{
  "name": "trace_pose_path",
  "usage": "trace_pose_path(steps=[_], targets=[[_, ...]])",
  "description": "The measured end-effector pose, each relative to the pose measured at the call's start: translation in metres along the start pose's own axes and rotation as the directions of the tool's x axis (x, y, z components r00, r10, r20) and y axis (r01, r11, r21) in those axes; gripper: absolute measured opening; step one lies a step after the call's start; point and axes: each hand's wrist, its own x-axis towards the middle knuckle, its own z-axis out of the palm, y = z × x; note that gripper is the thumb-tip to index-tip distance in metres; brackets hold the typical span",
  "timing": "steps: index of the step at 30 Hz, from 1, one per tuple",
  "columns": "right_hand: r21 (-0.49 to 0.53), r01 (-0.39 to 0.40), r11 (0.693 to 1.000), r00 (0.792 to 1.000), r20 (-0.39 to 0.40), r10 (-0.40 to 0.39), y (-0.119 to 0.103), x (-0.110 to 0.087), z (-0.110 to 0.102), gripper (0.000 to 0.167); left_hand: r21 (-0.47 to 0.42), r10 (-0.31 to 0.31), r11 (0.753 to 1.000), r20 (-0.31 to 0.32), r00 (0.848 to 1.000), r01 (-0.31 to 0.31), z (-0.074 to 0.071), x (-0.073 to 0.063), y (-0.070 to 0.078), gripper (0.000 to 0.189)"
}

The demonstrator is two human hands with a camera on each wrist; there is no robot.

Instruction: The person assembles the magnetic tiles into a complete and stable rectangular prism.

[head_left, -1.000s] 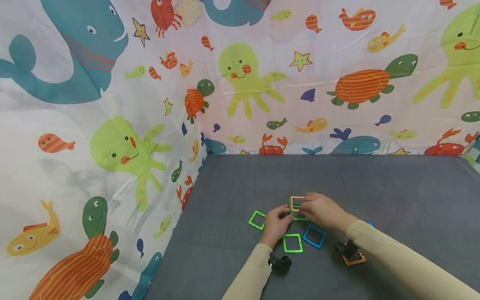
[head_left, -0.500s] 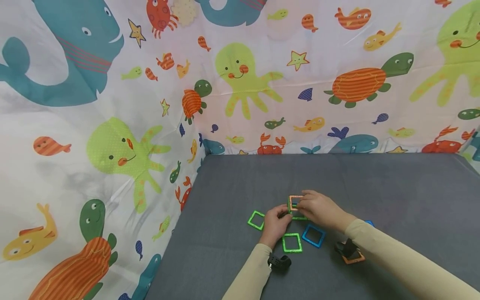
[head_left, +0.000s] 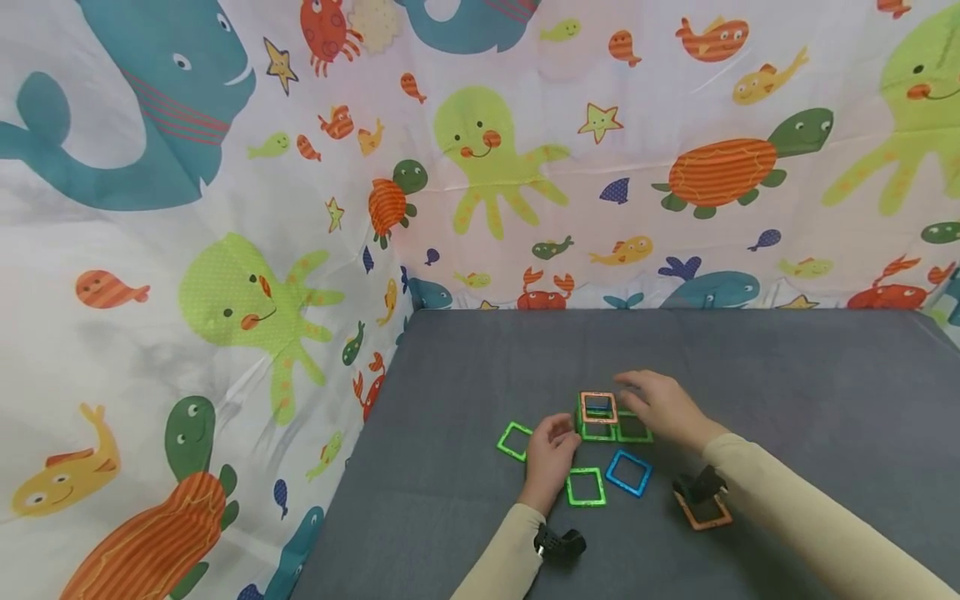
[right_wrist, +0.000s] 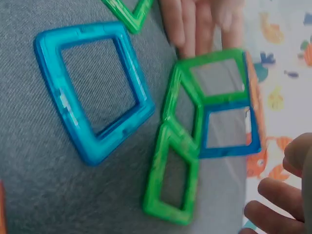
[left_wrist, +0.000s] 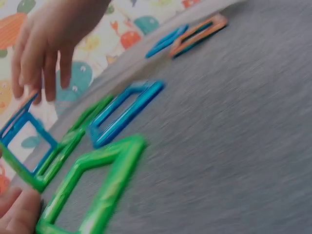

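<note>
Magnetic tile frames form a small boxy structure. Two green tiles [right_wrist: 168,214] lie joined flat, with a green tile [right_wrist: 214,59] and a blue tile [right_wrist: 231,152] upright on one of them. An orange tile [head_left: 598,421] lies across the top. My left hand [head_left: 551,458] is just left of the structure, fingers loosely bent with nothing in them; whether a fingertip touches the green side is unclear. My right hand [head_left: 663,408] hovers to the right of the orange tile, apart from it, its fingers [left_wrist: 50,73] spread and holding nothing.
Loose tiles lie on the grey table [head_left: 435,500]: a green one [head_left: 586,503] and a blue one [head_left: 636,458] in front, another green one [head_left: 510,454] at left. An orange tile [head_left: 712,525] lies under the right wrist, a blue tile [left_wrist: 163,44] beyond it. Patterned cloth [head_left: 480,267] hangs behind.
My right hand has let go of the orange tile and moved right, uncovering the second flat green tile. The left hand has drawn back slightly. The orange tile stays on top.
</note>
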Motion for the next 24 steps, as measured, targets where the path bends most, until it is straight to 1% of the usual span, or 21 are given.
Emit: trace_pose_path(steps=[1,2,4,6,7,8,9,10,12,13,14,15,16,17,19,20,21,22,24], targets=[[0.014,-0.033,0.999,0.999,0.018,0.032,0.003,0.000,0.001,0.031,-0.028,-0.009,1.000,-0.020,1.000,0.008,0.000,-0.004,0.000,0.030],[0.022,-0.052,0.998,0.998,0.030,0.052,0.007,0.000,0.002,0.031,-0.037,-0.008,0.999,-0.037,0.999,0.006,0.000,-0.007,0.000,0.029],[0.032,-0.081,0.996,0.996,0.049,0.079,0.011,0.000,0.004,0.031,-0.002,0.009,1.000,-0.051,0.999,-0.009,0.001,-0.013,0.001,0.024],[0.034,-0.095,0.995,0.993,0.074,0.092,0.014,0.000,0.006,0.031,0.065,0.051,0.997,-0.021,0.998,-0.050,0.001,-0.016,0.000,0.018],[0.031,-0.093,0.995,0.992,0.085,0.090,0.015,0.000,0.007,0.031,0.115,0.082,0.990,0.009,0.997,-0.083,0.000,-0.018,0.000,0.017],[0.027,-0.090,0.996,0.991,0.099,0.087,0.016,0.000,0.008,0.031,0.175,0.119,0.977,0.050,0.992,-0.126,0.000,-0.018,0.000,0.017],[0.027,-0.088,0.996,0.990,0.111,0.084,0.016,0.001,0.009,0.030,0.233,0.151,0.958,0.097,0.984,-0.170,-0.001,-0.019,-0.001,0.018],[0.023,-0.085,0.996,0.989,0.124,0.082,0.017,0.001,0.011,0.030,0.290,0.181,0.932,0.150,0.972,-0.218,-0.001,-0.020,0.000,0.019],[0.016,-0.080,0.997,0.987,0.144,0.077,0.018,0.002,0.013,0.029,0.383,0.241,0.863,0.258,0.936,-0.328,-0.002,-0.020,0.001,0.021],[0.013,-0.087,0.996,0.985,0.152,0.084,0.018,0.003,0.014,0.029,0.417,0.254,0.831,0.304,0.918,-0.368,-0.002,-0.020,0.002,0.022],[0.011,-0.091,0.996,0.984,0.156,0.088,0.018,0.003,0.014,0.029,0.439,0.256,0.808,0.340,0.905,-0.393,-0.001,-0.020,0.004,0.024],[0.012,-0.095,0.995,0.983,0.158,0.092,0.017,0.004,0.015,0.029,0.447,0.240,0.803,0.362,0.901,-0.394,-0.001,-0.020,0.006,0.026],[0.011,-0.100,0.995,0.982,0.161,0.097,0.017,0.004,0.015,0.029,0.452,0.213,0.809,0.371,0.904,-0.375,0.000,-0.019,0.008,0.027],[0.013,-0.106,0.994,0.981,0.163,0.102,0.017,0.005,0.016,0.029,0.446,0.178,0.827,0.370,0.912,-0.342,0.001,-0.019,0.011,0.028],[0.018,-0.114,0.993,0.980,0.168,0.109,0.017,0.005,0.017,0.029,0.408,0.090,0.883,0.338,0.937,-0.233,0.003,-0.017,0.016,0.031],[0.019,-0.116,0.993,0.979,0.170,0.111,0.017,0.005,0.017,0.029,0.386,0.043,0.907,0.316,0.948,-0.170,0.005,-0.016,0.018,0.033],[0.022,-0.121,0.992,0.979,0.170,0.116,0.017,0.005,0.017,0.029,0.361,0.006,0.925,0.296,0.955,-0.118,0.006,-0.016,0.021,0.034],[0.023,-0.126,0.992,0.978,0.169,0.120,0.017,0.005,0.018,0.029,0.340,-0.026,0.938,0.278,0.960,-0.073,0.008,-0.015,0.022,0.035],[0.020,-0.130,0.991,0.979,0.160,0.126,0.017,0.004,0.019,0.029,0.294,-0.070,0.956,0.258,0.963,-0.009,0.011,-0.013,0.025,0.036]])
